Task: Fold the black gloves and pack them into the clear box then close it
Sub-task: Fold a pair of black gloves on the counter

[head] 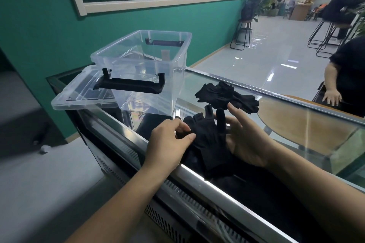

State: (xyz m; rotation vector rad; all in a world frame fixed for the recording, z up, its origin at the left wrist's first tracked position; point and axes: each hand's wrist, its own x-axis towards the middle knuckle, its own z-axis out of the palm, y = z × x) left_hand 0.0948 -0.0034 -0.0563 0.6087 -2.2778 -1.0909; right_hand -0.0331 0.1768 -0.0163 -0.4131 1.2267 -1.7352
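Observation:
A black glove (209,140) lies on the glass counter top (296,124) between my two hands, its fingers pointing away from me. My left hand (169,140) pinches the glove's left edge with thumb and fingers. My right hand (246,138) lies under the glove's right side, palm up and fingers spread. Further back rests a heap of other black gloves (227,96). The clear box (177,69) stands open and empty at the back left, black handles on both ends. Its clear lid (79,94) lies flat beside it on the left.
The counter has a metal front edge (207,179) and drops off to the left onto a grey floor. Across the counter at the far right a person in black rests a hand (332,94) on it. Stools and plants stand far behind.

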